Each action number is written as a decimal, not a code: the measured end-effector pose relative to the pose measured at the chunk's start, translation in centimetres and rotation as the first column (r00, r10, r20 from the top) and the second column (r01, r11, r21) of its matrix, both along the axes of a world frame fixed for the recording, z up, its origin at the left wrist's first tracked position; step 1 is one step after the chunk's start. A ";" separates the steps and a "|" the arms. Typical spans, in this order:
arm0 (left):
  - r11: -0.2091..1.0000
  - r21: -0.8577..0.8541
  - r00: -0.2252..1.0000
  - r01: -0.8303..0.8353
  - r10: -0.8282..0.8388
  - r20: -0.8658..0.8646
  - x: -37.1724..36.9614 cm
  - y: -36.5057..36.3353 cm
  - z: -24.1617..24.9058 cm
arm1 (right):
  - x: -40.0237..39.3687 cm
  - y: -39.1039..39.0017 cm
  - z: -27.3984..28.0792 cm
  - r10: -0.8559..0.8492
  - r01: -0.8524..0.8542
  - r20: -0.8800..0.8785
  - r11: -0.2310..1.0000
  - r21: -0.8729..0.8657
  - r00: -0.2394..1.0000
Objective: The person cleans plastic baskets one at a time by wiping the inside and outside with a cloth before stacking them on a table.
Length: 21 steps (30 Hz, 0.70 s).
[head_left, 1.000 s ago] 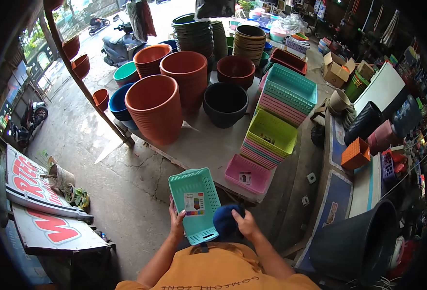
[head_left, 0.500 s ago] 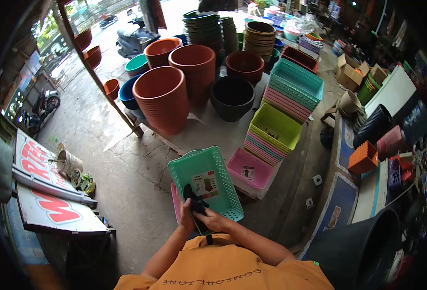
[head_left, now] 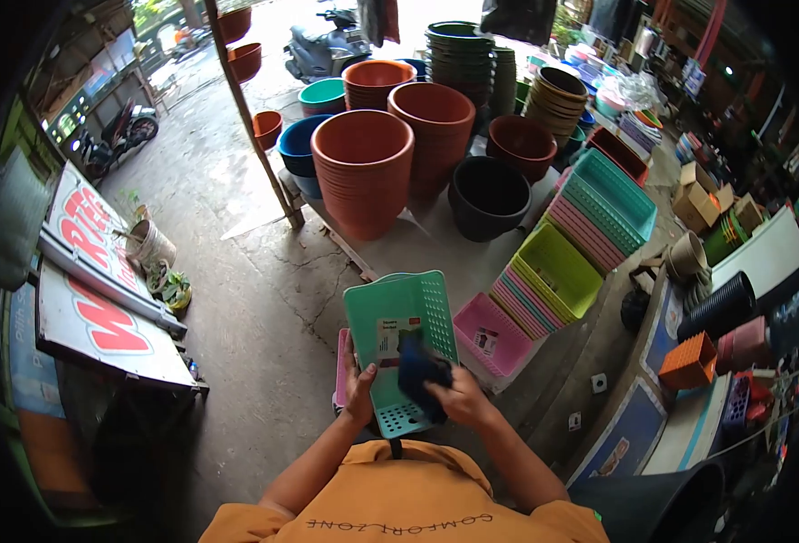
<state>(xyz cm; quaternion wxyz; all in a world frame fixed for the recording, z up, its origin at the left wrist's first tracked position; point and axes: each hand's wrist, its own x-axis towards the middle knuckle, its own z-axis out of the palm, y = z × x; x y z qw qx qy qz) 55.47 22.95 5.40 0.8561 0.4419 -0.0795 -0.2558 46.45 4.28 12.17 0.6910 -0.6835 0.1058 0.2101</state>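
Observation:
A green plastic basket with a perforated side is held up in front of my body, a printed paper label inside it. Beneath it shows the edge of a pink basket. My left hand grips the green basket's left side, thumb over the rim. In my right hand is a dark cloth, blurred by motion, bunched over the basket's inner face and covering part of the label.
Ahead, a low platform bears stacked terracotta-coloured pots, a black pot and a stack of yellow-green baskets. A pink basket sits at its near corner. A wooden post and a signboard stand left.
My hands have parted: the left has moved onto the green basket's left side, while the right has carried the dark cloth rightward. The basket has turned, and the view has shifted left.

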 end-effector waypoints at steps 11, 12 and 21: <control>0.994 0.098 0.981 0.058 -0.074 0.180 -0.1 -1.1 3.8 | 8.5 3.3 -0.5 0.346 0.386 0.525 0.396 -0.833 0.778; 0.994 0.081 0.985 0.073 -0.084 0.151 0.2 -0.8 3.1 | 8.3 3.5 -0.5 0.339 0.389 0.548 0.436 -0.812 0.765; 0.987 0.153 0.965 0.050 -0.088 0.247 2.5 0.0 3.6 | 4.0 5.3 -3.6 0.499 0.057 0.396 0.564 -0.824 0.771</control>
